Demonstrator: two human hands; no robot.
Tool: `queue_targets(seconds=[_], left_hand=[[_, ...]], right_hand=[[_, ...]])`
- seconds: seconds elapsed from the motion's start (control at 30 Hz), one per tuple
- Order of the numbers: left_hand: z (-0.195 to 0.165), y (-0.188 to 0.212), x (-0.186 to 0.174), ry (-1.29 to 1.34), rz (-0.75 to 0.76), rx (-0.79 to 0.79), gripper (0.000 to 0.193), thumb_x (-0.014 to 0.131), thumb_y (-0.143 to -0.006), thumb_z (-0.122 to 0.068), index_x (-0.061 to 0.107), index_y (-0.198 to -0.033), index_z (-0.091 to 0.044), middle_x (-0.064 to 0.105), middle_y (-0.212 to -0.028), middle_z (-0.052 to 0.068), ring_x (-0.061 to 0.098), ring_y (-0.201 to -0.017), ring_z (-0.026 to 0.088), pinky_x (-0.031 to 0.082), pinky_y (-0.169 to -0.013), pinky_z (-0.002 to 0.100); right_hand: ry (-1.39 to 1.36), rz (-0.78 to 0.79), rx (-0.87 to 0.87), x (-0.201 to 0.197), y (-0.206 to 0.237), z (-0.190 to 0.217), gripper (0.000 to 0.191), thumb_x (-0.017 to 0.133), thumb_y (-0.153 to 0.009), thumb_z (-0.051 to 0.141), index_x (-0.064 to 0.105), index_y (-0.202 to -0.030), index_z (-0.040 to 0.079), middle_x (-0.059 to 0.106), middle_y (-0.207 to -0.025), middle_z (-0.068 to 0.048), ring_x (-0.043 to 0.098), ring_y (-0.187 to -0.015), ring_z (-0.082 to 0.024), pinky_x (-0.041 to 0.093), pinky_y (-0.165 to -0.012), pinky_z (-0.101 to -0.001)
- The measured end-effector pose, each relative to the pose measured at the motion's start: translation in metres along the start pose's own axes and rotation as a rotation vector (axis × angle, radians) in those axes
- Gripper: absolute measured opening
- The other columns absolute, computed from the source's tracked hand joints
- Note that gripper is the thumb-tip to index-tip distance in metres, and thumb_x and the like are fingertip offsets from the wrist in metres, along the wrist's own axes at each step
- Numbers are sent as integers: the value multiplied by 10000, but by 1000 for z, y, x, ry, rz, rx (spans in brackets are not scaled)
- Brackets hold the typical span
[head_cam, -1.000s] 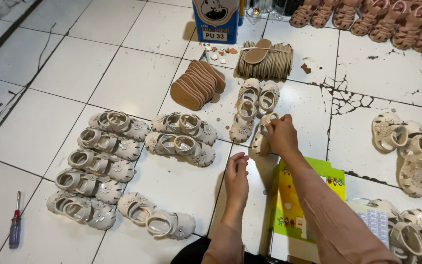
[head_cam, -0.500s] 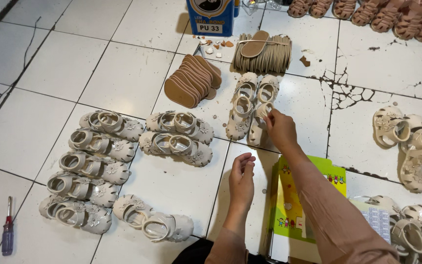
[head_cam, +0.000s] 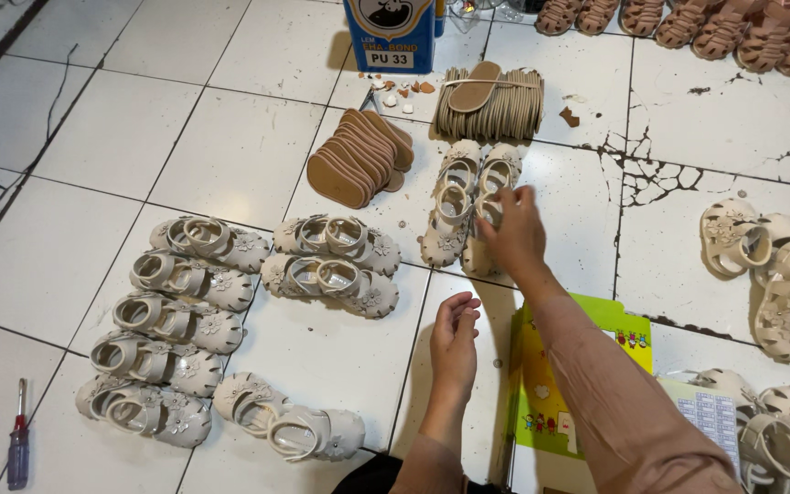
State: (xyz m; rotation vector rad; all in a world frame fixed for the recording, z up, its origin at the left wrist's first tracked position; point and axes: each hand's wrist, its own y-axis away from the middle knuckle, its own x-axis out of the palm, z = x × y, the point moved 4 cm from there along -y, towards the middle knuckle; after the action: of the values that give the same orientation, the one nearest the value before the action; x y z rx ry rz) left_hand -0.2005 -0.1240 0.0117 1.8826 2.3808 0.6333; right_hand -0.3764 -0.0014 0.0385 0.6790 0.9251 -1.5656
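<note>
Right hand: our right hand (head_cam: 514,229) reaches forward, arm stretched, fingers curled onto a cream sandal (head_cam: 485,240) in the short column on the floor (head_cam: 93,137).
Left hand: our left hand (head_cam: 454,343) rests near it, loosely open, palm up, holding nothing.
Placement: the sandal pairs (head_cam: 331,265) lie in neat rows, probably for sorting.

I've got one head cam, looking steeply down and forward at the tiled floor (head_cam: 93,128), fairly close.
</note>
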Motion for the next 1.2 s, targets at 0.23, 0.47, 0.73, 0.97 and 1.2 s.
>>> queue_targets(seconds=[0.23, 0.47, 0.73, 0.97, 1.2], left_hand=[[-2, 1, 0, 19, 8, -13, 321, 542, -985, -230, 615, -1269, -99, 702, -1227, 21, 630, -1089, 132, 507, -922, 307], [-4, 1, 3, 21, 25, -30, 321, 543, -990, -241, 615, -1271, -103, 699, -1214, 19, 624, -1071, 124, 507, -916, 302], [11, -6, 2, 35, 34, 0, 317, 545, -994, -229, 614, -1273, -94, 699, -1218, 29, 637, -1078, 138, 511, -912, 302], [22, -9, -5, 49, 33, 27, 313, 537, -1011, -230, 613, -1278, -85, 705, -1209, 53, 653, -1060, 149, 527, -889, 308], [0, 44, 22, -212, 158, 345, 281, 576, -1007, -193, 643, -1230, -36, 727, -1168, 87, 672, -1091, 186, 526, -962, 312]], right_hand=[[-69, 212, 75, 24, -33, -28, 855, 868, -726, 444, 511, -1422, 100, 545, -1306, -233, 604, -1142, -406, 510, -938, -478], [90, 215, 153, 27, -33, -33, 735, 831, -768, 430, 575, -1371, 97, 638, -1225, -200, 648, -1128, -368, 535, -959, -445], [-61, 223, 74, 4, -21, -17, 858, 838, -801, 424, 452, -1492, 94, 525, -1370, -252, 597, -1188, -402, 511, -977, -460], [-207, 134, -19, -111, 78, -3, 665, 723, -877, 246, 459, -1477, 136, 547, -1451, -139, 705, -950, -276, 591, -748, -375], [106, 225, 122, -259, 202, -103, 546, 729, -871, 327, 583, -1369, 158, 679, -1225, -160, 734, -914, -289, 582, -796, -412]])
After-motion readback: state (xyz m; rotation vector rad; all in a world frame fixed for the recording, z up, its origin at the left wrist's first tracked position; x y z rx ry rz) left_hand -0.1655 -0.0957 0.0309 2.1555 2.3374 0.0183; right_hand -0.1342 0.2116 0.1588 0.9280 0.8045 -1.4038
